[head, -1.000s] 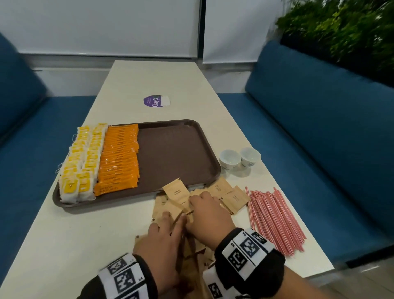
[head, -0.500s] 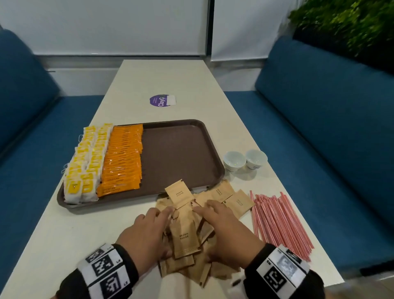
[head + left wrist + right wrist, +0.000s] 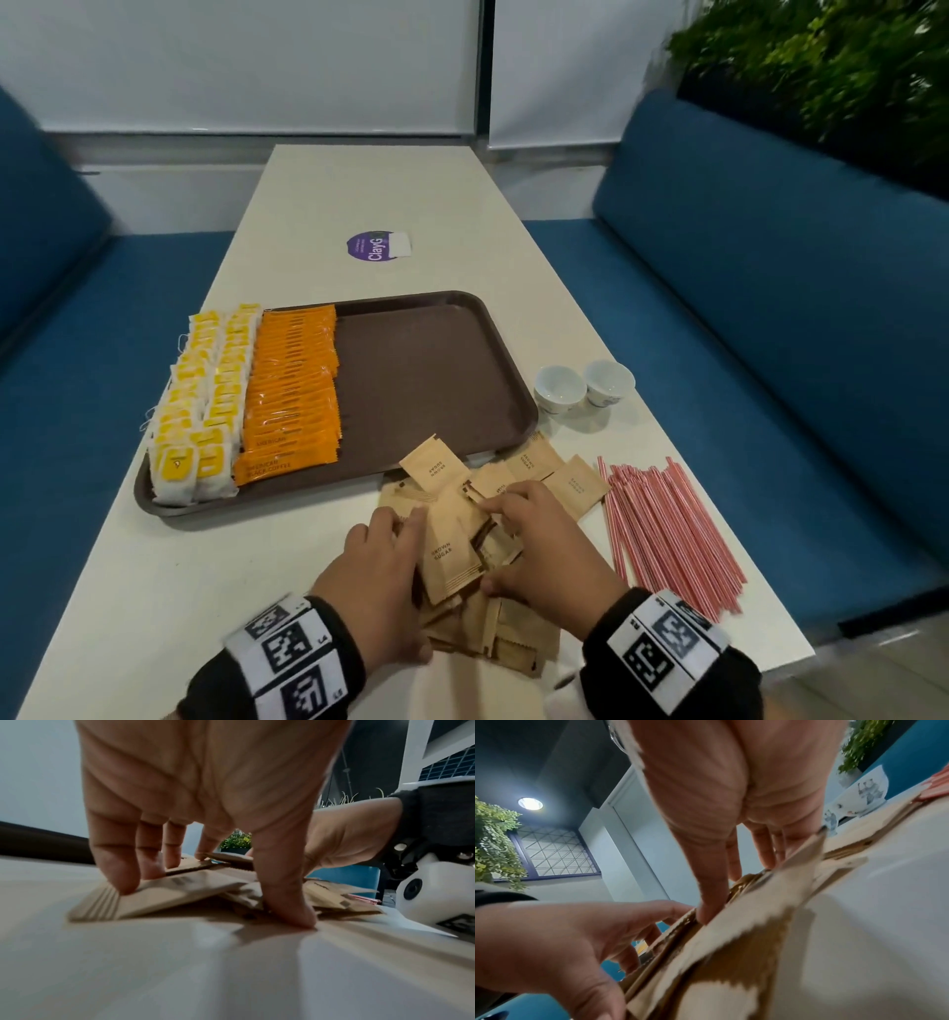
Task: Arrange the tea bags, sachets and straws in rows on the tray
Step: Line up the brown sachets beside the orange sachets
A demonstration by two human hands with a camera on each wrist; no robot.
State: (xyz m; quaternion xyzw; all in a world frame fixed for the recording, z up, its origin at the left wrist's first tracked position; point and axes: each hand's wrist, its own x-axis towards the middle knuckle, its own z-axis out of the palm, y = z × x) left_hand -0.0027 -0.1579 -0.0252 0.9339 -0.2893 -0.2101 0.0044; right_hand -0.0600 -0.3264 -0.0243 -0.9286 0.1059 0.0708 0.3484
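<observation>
Brown sugar sachets (image 3: 464, 545) lie in a loose heap on the surface (image 3: 154, 591), just in front of the tray (image 3: 426, 380), and both hands are in the heap. The left hand (image 3: 377, 575) has its fingers curled onto the near side of the heap, thumb down at its edge, pinching several sachets together. The right hand (image 3: 549, 550) closes on the same bunch from the other side, fingers over the top and thumb beneath. One sachet stands tilted up between the hands.

On the tray, tea bags (image 3: 197, 411) fill two rows at the left edge and orange coffee sachets (image 3: 292, 390) a third row touching them; the right half is bare. Straws (image 3: 667, 534) lie in a fan on the surface to the right of the heap, untouched, with two cups (image 3: 583, 390) beyond them.

The step in hand looks like gathering and squaring the sugar sachets into a stack. Next they want lifting over the near rim and laying, overlapped, in a row beside the coffee sachets. The stack is slack and uneven, so a firm two-sided hold seems needed or sachets may slip out.
</observation>
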